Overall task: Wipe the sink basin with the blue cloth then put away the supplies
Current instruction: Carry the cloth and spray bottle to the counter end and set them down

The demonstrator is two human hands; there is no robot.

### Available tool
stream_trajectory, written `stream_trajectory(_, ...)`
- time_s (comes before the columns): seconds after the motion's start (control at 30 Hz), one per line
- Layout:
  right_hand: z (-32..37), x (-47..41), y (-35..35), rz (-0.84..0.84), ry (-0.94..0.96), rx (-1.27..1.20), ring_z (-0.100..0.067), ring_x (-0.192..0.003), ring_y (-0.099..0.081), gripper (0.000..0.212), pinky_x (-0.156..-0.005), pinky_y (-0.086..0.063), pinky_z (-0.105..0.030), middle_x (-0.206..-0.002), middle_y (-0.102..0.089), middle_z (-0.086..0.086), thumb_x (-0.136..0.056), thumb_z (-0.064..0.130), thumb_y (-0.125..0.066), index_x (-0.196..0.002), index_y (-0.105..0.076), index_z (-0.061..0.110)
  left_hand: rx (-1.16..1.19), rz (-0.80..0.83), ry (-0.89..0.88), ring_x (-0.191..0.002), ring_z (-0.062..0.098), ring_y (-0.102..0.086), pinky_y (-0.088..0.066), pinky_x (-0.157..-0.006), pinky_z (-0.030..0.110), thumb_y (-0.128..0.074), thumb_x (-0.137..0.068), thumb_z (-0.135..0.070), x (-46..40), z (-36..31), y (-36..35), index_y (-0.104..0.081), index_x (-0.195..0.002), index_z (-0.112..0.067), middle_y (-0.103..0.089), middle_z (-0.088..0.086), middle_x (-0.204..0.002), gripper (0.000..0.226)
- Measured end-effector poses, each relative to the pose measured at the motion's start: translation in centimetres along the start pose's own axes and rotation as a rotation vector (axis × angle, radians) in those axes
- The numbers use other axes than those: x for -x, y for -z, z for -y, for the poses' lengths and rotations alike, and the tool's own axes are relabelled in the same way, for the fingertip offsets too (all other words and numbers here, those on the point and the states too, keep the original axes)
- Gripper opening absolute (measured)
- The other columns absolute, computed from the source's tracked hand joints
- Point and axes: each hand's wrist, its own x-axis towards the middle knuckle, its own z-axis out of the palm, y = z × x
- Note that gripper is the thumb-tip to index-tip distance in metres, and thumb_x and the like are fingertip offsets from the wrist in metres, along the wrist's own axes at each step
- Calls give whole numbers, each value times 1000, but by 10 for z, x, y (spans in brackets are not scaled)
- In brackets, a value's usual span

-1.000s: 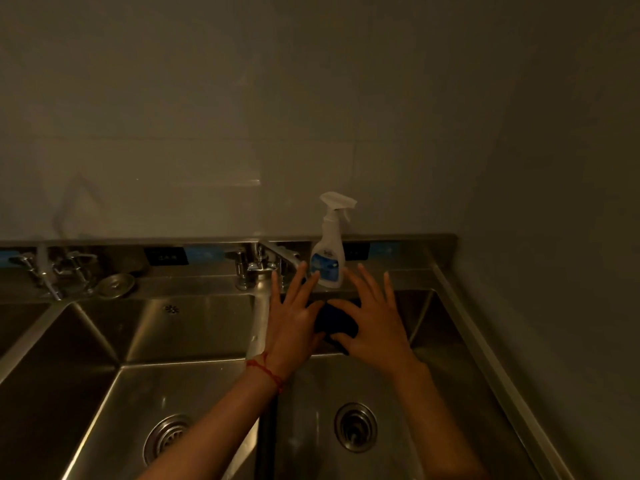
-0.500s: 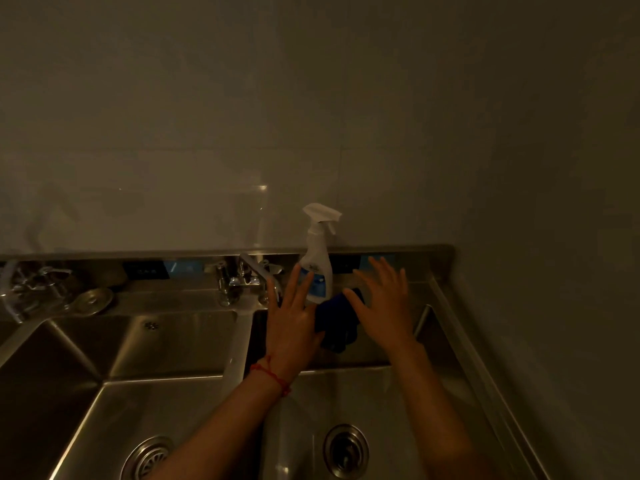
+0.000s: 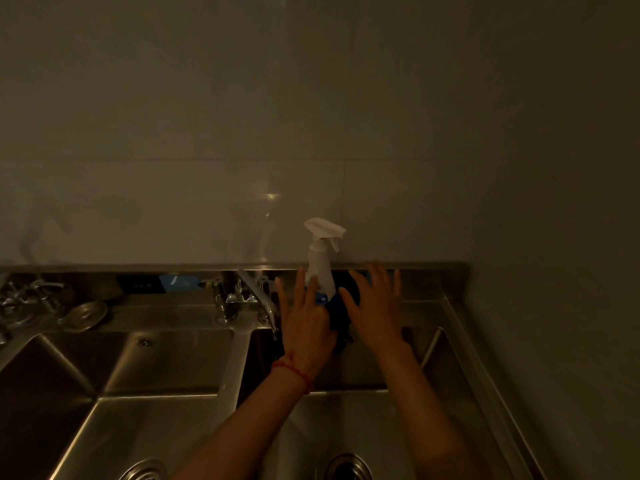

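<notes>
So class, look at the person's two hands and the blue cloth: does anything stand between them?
Nothing visible does. The left hand and right hand are both already on the blue cloth, pressing it at the sink's back ledge. The spray bottle stands just behind, not between.

Two bare hands spread flat, side by side, at arm's length

Both forearms rise from six o'clock towards twelve. The left hand (image 3: pixel 306 323) lies palm down, fingers splayed and pointing to twelve o'clock, a red thread bracelet (image 3: pixel 294 372) circling its wrist. The right hand (image 3: pixel 375 311), at three o'clock of the left, is likewise palm down with fingers fanned, leaning slightly towards eleven o'clock. The thumbs angle towards each other across a narrow gap; neither hand is curled into a grasp.
</notes>
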Motion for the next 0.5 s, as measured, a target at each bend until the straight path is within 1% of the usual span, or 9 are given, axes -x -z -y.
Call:
stream_trajectory(0.1,1,-5,-7,38,-18,18,-24,-138,-20,43,-112,7,-42,-145,-33,-12,-94,38,-42,-131,-47,15,-2,16,5,-147,30,10,38,-98,53,-56,-85,-38,-8,1,-2,-57,-131,-25,-19,5,-159,48)
stream_trajectory(0.2,2,-11,-13,65,-24,3,-24,-139,-16,43,-113,5,-44,-146,-32,-11,-94,38,-42,-132,-45,16,5,30,20,-147,30,11,33,-101,53,-57,-85,-38,-12,4,-6,-57,-130,-24,-18,5,-159,47)
stream_trajectory(0.33,5,-20,-22,72,-23,4,-25,-138,-17,44,-111,4,-44,-146,-33,-13,-93,38,-44,-131,-47,16,-5,36,44,-147,29,12,30,-103,55,-56,-85,-40,-16,6,-10,-61,-124,-23,-16,5,-159,43)
stream_trajectory(0.43,6,-26,-29,76,-35,-8,-24,-138,-18,43,-110,5,-41,-145,-34,-11,-93,39,-45,-130,-48,17,-5,49,62,-147,28,13,27,-104,56,-56,-86,-41,-21,7,-13,-59,-127,-24,-16,4,-159,45)
stream_trajectory(0.5,5,-30,-34,94,-42,-15,-24,-138,-17,43,-110,4,-41,-146,-33,-11,-93,39,-45,-130,-47,17,10,50,73,-147,29,12,27,-105,55,-57,-87,-41,-24,8,-14,-56,-130,-25,-15,3,-159,46)
